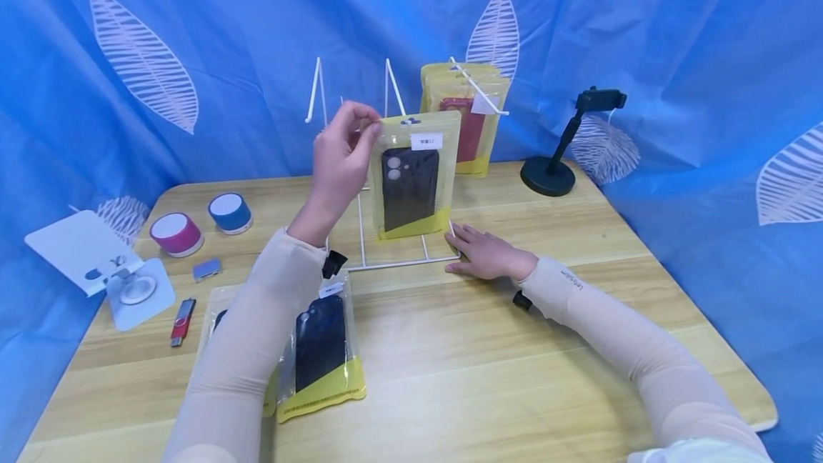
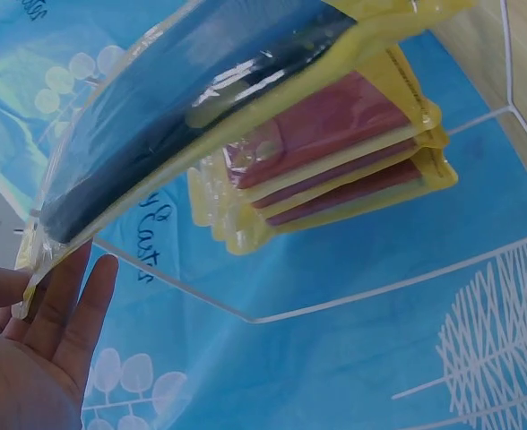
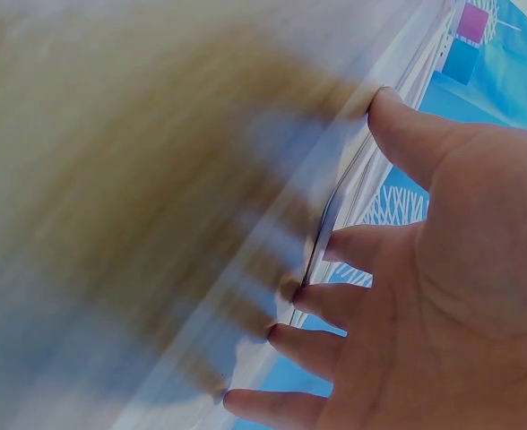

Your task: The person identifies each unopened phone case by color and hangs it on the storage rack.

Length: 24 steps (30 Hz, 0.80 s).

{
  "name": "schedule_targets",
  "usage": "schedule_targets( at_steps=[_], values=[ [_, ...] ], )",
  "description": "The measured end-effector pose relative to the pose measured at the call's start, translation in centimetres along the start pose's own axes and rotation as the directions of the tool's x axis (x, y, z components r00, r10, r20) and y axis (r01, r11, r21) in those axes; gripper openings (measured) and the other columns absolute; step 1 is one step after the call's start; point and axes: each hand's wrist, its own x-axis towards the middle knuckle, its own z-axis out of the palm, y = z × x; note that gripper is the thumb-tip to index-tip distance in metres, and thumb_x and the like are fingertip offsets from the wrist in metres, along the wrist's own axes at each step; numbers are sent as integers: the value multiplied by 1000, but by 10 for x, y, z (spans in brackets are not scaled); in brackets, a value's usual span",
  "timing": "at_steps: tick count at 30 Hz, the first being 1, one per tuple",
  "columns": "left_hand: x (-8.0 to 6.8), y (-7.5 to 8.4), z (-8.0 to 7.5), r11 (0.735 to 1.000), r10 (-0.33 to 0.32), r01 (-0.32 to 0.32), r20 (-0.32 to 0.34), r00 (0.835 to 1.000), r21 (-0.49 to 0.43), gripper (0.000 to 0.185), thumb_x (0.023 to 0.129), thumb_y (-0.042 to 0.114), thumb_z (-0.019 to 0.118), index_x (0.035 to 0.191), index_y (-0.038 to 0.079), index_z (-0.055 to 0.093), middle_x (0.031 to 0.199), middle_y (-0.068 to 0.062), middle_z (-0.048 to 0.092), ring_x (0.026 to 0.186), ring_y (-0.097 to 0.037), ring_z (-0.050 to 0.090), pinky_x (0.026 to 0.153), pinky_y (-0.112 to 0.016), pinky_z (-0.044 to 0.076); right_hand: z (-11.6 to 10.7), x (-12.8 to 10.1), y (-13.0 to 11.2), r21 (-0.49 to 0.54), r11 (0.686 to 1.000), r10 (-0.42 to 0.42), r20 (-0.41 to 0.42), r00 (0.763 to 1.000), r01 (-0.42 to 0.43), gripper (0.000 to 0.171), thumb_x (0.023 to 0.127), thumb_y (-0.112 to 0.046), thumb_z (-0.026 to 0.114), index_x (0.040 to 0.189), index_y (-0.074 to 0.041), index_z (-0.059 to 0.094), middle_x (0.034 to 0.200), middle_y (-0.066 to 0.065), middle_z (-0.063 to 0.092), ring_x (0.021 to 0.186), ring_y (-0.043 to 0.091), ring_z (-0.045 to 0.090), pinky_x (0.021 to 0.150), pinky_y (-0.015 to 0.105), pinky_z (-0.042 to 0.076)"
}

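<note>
Now my left hand (image 1: 339, 156) pinches the packaged phone case (image 1: 411, 177) by its top corner, long axis upright, yellow end down, at the white wire rack (image 1: 386, 234). My right hand (image 1: 485, 254) rests flat, fingers straight, against the rack's base.

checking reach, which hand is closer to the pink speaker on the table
Left. The left hand is raised, pinching a packaged phone case above the white wire rack, on the pink speaker's side. The right hand rests at the rack's far corner.
</note>
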Motion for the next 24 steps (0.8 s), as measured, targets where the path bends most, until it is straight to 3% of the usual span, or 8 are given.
schedule_targets(
  at_steps=[3, 8, 16, 24],
  values=[
    [3, -4, 2, 999, -14, 14, 6, 1000, 31, 13, 100, 7, 57, 105, -4, 61, 100, -16, 73, 61, -11, 51, 54, -20, 37, -1, -1, -1, 0, 1000, -2, -8, 1000, 2, 79, 100, -56, 47, 159, -11, 20, 167, 16, 11, 153, 38, 14, 118, 64, 23],
    [11, -16, 5, 997, -15, 16, -16, 1000, 81, 13, 99, 7, 58, 104, -4, 62, 99, -17, 74, 56, -7, 46, 51, -19, 36, -2, -1, -1, 2, 1000, -4, -13, 1000, 4, 78, 100, -55, 48, 159, -11, 21, 166, 17, 14, 153, 40, 16, 117, 66, 25],
    [31, -34, 6, 974, -135, 138, -30, 990, 179, 16, 101, 17, 56, 108, 4, 62, 95, -11, 73, 66, -15, 50, 62, -22, 38, 1, -1, -1, -2, 1000, -2, -29, 1000, 2, 78, 100, -55, 49, 159, -11, 22, 166, 17, 14, 152, 39, 17, 116, 67, 26],
    [54, -50, 13, 959, -156, 160, -39, 987, 235, 18, 102, 17, 53, 111, 4, 61, 104, -10, 74, 64, -14, 50, 59, -22, 38, 1, -1, 1, -20, 1000, -16, -35, 999, 15, 79, 100, -55, 48, 159, -10, 22, 166, 18, 15, 152, 40, 18, 115, 67, 27]
  ],
)
